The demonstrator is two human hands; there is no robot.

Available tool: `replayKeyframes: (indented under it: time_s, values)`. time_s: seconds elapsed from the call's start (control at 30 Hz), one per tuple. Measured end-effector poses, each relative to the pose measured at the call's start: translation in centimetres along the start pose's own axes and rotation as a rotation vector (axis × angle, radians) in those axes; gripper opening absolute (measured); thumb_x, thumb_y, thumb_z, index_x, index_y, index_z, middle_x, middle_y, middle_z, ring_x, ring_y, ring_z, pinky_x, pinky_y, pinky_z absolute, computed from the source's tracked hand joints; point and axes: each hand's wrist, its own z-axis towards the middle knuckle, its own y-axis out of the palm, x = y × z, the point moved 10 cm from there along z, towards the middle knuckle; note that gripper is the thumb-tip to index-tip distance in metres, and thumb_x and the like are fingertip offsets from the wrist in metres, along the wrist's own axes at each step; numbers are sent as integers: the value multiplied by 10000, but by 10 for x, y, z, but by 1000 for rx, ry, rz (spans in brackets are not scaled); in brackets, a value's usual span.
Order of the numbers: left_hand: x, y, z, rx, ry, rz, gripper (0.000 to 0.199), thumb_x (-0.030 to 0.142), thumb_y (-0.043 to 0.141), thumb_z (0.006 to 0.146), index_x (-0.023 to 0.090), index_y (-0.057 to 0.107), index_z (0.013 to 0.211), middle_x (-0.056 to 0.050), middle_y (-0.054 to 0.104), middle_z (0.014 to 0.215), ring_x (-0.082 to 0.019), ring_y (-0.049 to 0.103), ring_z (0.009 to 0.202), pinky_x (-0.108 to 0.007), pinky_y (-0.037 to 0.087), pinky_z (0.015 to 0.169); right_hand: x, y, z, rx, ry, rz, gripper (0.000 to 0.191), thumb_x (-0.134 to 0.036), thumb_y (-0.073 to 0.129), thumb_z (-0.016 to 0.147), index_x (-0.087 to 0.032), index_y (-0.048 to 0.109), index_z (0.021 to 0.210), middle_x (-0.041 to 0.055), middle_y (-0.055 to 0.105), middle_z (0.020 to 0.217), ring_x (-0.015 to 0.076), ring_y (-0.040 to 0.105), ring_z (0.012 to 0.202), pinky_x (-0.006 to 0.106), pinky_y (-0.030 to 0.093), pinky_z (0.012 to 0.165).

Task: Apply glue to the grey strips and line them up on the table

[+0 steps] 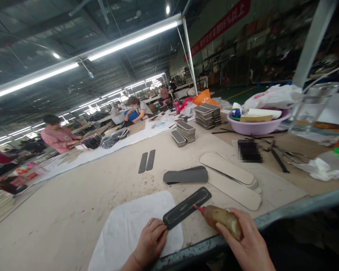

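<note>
Dark grey and matte, a long flat strip with rounded ends and a pale line of glue traced just inside its edge lies partly on a white cloth at the near edge of the beige, scuffed counter. The left hand pins the strip's near end, fingers curled down onto it. The right hand wraps its fingers around a soft amber squeeze bottle, its red nozzle touching the strip. Just beyond lie a stack of similar grey strips and pale, oblong insole-like pieces. Farther back sits a smooth lilac plastic basin.
</note>
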Motion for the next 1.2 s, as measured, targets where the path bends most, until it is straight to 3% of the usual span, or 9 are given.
replayKeyframes:
  time_s: [0.23, 0.37, 0.5, 0.63, 0.8, 0.93, 1.1, 1.2]
  values:
    - [-2, -2, 1, 18, -25, 23, 153, 119, 537, 816, 184, 612, 932, -72, 627, 862, -168, 581, 796, -321, 523, 729, 7, -9, 15, 154, 25, -45, 431, -495, 603, 790, -201, 508, 1090, 97, 545, 1011, 260, 547, 942, 414, 473, 834]
    - [0, -1, 1, 8, 11, -4, 168, 121, 529, 829, 198, 631, 939, -64, 633, 868, -157, 580, 808, -315, 519, 747, 1, 4, 12, 49, 39, 47, 405, -473, 603, 794, -214, 509, 1091, 90, 553, 1011, 251, 547, 940, 412, 473, 836]
    - [-2, 1, 0, 2, 13, -5, 171, 137, 524, 839, 198, 640, 949, -62, 633, 878, -153, 577, 815, -316, 515, 760, 6, 10, 7, 3, 224, 276, 431, -488, 621, 759, -226, 516, 1085, 67, 573, 1039, 232, 564, 929, 391, 479, 837]
    - [-1, 2, 5, -22, 8, 43, 156, 156, 491, 860, 182, 638, 905, -61, 629, 862, -145, 567, 802, -309, 502, 769, 30, -3, 4, 137, 463, 502, 504, -488, 692, 682, -234, 516, 1082, 24, 585, 1009, 197, 565, 896, 315, 487, 778]
    - [6, 14, 18, -299, 128, 156, 236, 215, 433, 911, 188, 639, 801, -31, 616, 784, -126, 553, 776, -274, 474, 766, 63, 0, -3, 315, 722, 914, 538, -406, 789, 600, -278, 533, 1055, -31, 565, 947, 110, 543, 766, 142, 421, 510]
    - [5, 24, 24, -497, 148, 291, 270, 223, 403, 916, 173, 595, 732, -32, 597, 806, -133, 541, 780, -266, 460, 753, 68, 8, -7, 341, 818, 1037, 537, -369, 822, 559, -288, 543, 1010, -37, 571, 920, 104, 542, 730, 123, 387, 445]
    - [8, 36, 28, -585, 124, 384, 187, 206, 438, 866, 167, 581, 753, -61, 592, 852, -168, 541, 786, -293, 463, 713, 68, -1, -7, 397, 810, 1097, 493, -364, 818, 561, -279, 545, 963, -43, 560, 861, 94, 515, 651, 132, 342, 399]
    - [13, 30, 31, -565, 84, 340, 117, 151, 483, 782, 165, 585, 725, -59, 592, 804, -170, 547, 760, -292, 455, 707, 68, -8, -7, 426, 800, 1123, 479, -358, 815, 566, -278, 539, 949, -46, 550, 870, 91, 508, 644, 136, 335, 395]
